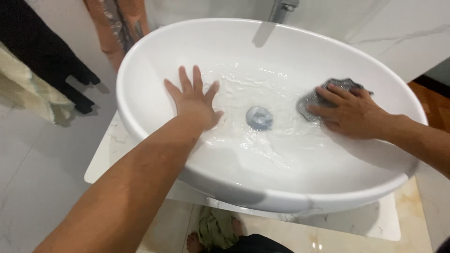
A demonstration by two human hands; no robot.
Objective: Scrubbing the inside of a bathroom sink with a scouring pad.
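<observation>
Right hand (350, 111): pressed flat, fingers curled lightly over a grey scrubbing cloth (328, 93) on the inner wall of the basin, to the right of the drain. Left hand (194, 100): fully open, fingers spread, palm flat on the wet inner wall left of the drain, holding nothing.

White oval sink (140, 61): a thin sheet of water covers the bowl floor around the round metal drain plug (259, 117); no visible dirt or foam. Judged from this, wiping is in progress on the right wall; the remaining surface cannot be rated clean or not.

Surroundings: the faucet (281, 8) stands behind the rim, clear of both hands. Hanging clothes (42, 61) lie well left. Bare feet (213, 236) show on the tiled floor (37, 187) below. Nothing obstructs the bowl
</observation>
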